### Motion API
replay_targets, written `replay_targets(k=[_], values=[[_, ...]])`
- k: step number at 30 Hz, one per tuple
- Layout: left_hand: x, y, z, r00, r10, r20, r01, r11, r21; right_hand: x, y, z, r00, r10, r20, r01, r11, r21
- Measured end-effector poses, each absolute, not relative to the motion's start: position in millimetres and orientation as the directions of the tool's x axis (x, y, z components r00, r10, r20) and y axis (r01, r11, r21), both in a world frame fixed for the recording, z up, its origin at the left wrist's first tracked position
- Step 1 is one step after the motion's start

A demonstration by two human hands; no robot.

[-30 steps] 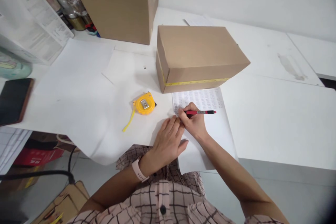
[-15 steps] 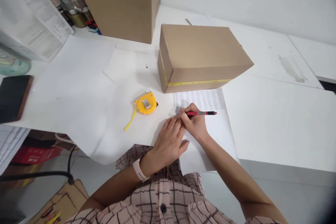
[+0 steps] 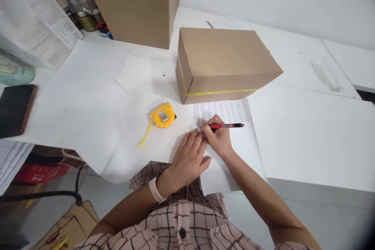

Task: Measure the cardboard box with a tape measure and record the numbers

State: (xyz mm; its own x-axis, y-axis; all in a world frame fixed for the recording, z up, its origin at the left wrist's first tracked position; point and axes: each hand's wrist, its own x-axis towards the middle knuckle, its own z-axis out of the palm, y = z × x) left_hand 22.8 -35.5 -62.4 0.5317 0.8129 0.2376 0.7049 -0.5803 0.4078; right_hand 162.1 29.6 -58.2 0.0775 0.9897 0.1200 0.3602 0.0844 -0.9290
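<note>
Between the fingers of my right hand is a red and black pen, its tip at the left edge of a sheet of paper. Rows of handwriting cover the sheet's upper part, and its lower end hangs past the table edge. My left hand lies flat, palm down, over the sheet's left side, its fingertips close to the pen tip. Just beyond the sheet stands a closed cardboard box with a yellow tape strip around it. A yellow tape measure lies left of my hands, a short end pulled out.
Bigger cardboard boxes are stacked at the back left. Blank white paper covers the table's left part. A dark phone-like slab lies at the far left, near a white printed carton and several jars.
My right hand has shifted very slightly to the right along the sheet with the pen. The left hand, box and tape measure stay where they were.
</note>
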Motion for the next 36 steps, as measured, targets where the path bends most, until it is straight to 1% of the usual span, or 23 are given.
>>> replay_targets(k=[5, 10, 17, 20, 31, 36], values=[[22.7, -35.5, -61.9, 0.531, 0.813, 0.237, 0.714, -0.58, 0.391, 162.2, 29.6, -57.6, 0.075, 0.987, 0.142, 0.378, 0.104, -0.92], [22.3, -35.3, -61.4, 0.535, 0.811, 0.238, 0.711, -0.584, 0.391, 162.5, 30.3, -58.3, 0.069, 0.99, 0.124, 0.354, 0.092, -0.931], [22.3, -35.3, -62.7, 0.537, 0.805, 0.252, 0.716, -0.593, 0.368, 163.2, 29.6, -56.9, 0.109, 0.987, 0.116, 0.378, 0.067, -0.923], [22.5, -35.6, -62.8, 0.534, 0.806, 0.255, 0.72, -0.592, 0.362, 163.0, 29.7, -56.6, 0.102, 0.986, 0.13, 0.383, 0.081, -0.92], [22.4, -35.5, -61.4, 0.531, 0.816, 0.229, 0.708, -0.576, 0.409, 162.6, 29.2, -56.6, 0.104, 0.99, 0.099, 0.367, 0.054, -0.929], [22.7, -35.8, -62.2, 0.531, 0.814, 0.236, 0.715, -0.58, 0.39, 163.3, 29.8, -56.8, 0.109, 0.986, 0.128, 0.377, 0.078, -0.923]])
